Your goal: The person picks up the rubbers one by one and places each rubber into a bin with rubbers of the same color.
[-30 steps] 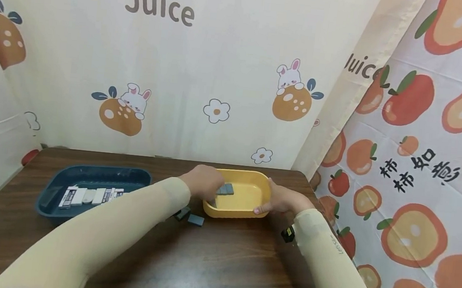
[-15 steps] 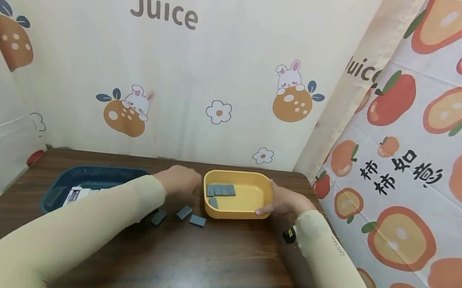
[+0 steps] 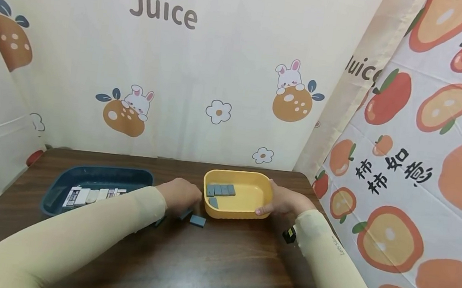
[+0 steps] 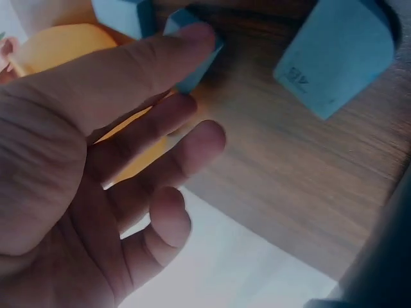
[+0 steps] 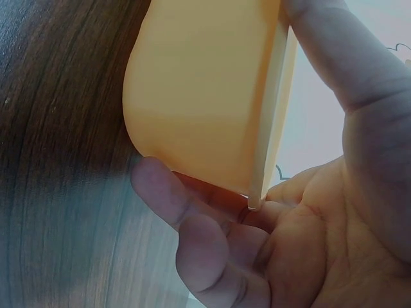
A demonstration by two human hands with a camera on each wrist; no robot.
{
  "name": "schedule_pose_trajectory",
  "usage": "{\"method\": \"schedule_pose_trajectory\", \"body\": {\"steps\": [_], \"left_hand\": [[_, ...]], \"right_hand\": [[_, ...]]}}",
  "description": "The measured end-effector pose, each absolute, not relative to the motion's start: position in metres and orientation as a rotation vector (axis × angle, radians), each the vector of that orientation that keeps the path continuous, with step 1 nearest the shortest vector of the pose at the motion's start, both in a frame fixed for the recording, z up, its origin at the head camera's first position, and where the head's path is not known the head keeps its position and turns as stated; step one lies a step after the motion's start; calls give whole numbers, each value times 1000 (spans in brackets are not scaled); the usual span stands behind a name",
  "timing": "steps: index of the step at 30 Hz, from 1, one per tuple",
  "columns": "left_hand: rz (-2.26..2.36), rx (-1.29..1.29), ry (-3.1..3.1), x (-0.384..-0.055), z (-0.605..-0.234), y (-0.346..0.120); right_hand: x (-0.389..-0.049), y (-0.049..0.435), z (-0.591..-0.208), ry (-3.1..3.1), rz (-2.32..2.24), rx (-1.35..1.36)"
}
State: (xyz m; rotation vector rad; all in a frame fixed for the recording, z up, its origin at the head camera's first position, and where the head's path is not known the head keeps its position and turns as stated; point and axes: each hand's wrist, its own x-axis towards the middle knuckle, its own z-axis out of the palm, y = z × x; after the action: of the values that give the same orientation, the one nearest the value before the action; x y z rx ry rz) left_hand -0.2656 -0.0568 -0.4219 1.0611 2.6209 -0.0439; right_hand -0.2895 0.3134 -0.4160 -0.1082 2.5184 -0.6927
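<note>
My left hand [image 3: 180, 195] reaches down over a small blue-grey block [image 3: 184, 213] on the table. In the left wrist view its thumb overlaps that block [image 4: 196, 58], the other visible fingers loosely curved; no grip shows. Another blue-grey block [image 3: 197, 220] lies just to the right, and a third [image 4: 337, 61], with a rounded end and small print, lies to the left. At the right end of a yellow plastic tray [image 3: 241, 215], my right hand [image 3: 286, 200] grips the wall, thumb on the near side. Inside, several blue-grey blocks [image 3: 221, 190] form a row, with one cornered piece [image 3: 213, 202] in front.
A dark blue tray [image 3: 55, 192] on the left holds white and printed pieces [image 3: 92, 195], partly behind my left sleeve. Both trays stand near the back edge of the brown wooden table [image 3: 219, 263]. A printed curtain [image 3: 230, 69] hangs behind.
My left hand has left the yellow tray, moved left, then come down onto the middle loose block. A cornered piece now shows inside the tray. The right hand keeps its hold.
</note>
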Motion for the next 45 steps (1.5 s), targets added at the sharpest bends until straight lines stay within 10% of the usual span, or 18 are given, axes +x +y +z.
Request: {"method": "schedule_pose_trajectory", "body": {"steps": [29,45], "left_hand": [[204,1051,2805,-292,-373,-59],[230,1056,2816,-320,-415,9]], "right_hand": [[-295,307,-419,2518,-728,-125],[-296,308,-419,2534,-727,-154]]}}
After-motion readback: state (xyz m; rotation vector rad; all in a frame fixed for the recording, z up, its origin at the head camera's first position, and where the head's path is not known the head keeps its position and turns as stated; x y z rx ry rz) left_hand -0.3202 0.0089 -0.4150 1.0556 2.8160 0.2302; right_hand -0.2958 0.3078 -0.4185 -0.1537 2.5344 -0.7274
